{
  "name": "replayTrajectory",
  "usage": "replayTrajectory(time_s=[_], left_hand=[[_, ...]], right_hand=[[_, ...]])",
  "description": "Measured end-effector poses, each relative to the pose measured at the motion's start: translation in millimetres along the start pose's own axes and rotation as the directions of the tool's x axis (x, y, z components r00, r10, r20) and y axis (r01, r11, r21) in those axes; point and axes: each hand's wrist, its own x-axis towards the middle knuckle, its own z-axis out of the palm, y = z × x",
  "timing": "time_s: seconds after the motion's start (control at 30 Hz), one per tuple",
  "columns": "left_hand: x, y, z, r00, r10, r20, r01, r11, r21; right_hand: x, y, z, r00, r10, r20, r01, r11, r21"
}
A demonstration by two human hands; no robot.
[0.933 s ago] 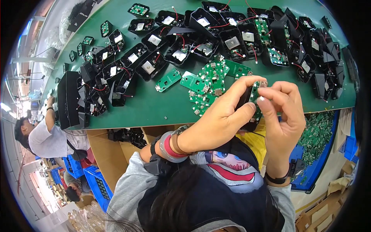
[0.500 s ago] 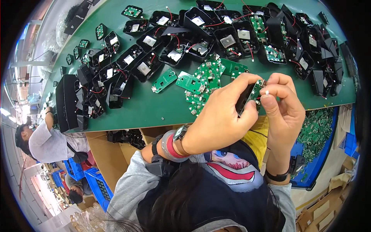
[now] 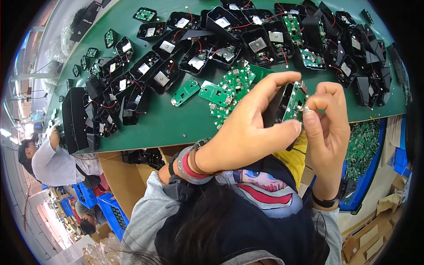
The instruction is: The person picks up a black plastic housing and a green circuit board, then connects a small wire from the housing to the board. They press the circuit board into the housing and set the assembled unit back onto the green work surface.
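Note:
Above the near edge of the green table, my left hand (image 3: pixel 247 132) is closed around a black plastic housing (image 3: pixel 273 112). A green circuit board (image 3: pixel 292 106) sits in the housing, its component side turned toward my right. Thumb and forefinger of my right hand (image 3: pixel 329 128) pinch a small white connector (image 3: pixel 306 109) close to the board's edge; whether it touches the board I cannot tell. Beyond my left hand lies a heap of loose green circuit boards (image 3: pixel 215 92), with a single board (image 3: pixel 185 92) to its left.
Several open black housings (image 3: pixel 161 78) with red wires and silvery metal blocks cover the far side of the table (image 3: pixel 168 126). A blue bin of green boards (image 3: pixel 364 150) stands at the right below the table edge. A cardboard box (image 3: pixel 121 170) is at the lower left; another person (image 3: pixel 59 161) is at far left.
My left hand has spread its fingers wider along the housing, and the board has tilted to show more of its face. My right fingers still pinch the white connector, slightly lower.

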Motion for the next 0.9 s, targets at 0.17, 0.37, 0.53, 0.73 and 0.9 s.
replayTrajectory(time_s=[0.17,0.37,0.53,0.73,0.9], left_hand=[[2,0,-3,0.997,-0.005,0.083,0.014,0.994,-0.111],[4,0,-3,0.995,0.006,0.101,0.024,0.954,-0.298],[2,-5,-2,0.996,0.008,0.093,0.015,0.969,-0.245],[-1,-5,-1,0.993,-0.063,0.099,0.079,0.982,-0.170],[-2,-10,-3,0.995,-0.078,0.066,0.089,0.976,-0.198]], right_hand=[[8,-5,-7,0.995,-0.053,0.085,0.057,0.997,-0.053],[11,-6,-17,0.989,-0.058,0.138,0.063,0.997,-0.034],[6,-3,-9,0.999,-0.036,0.022,0.036,0.999,0.024],[5,5,0,0.997,0.073,-0.038,-0.054,0.927,0.371],[4,13,-2,0.996,0.048,0.079,-0.077,0.907,0.413]])
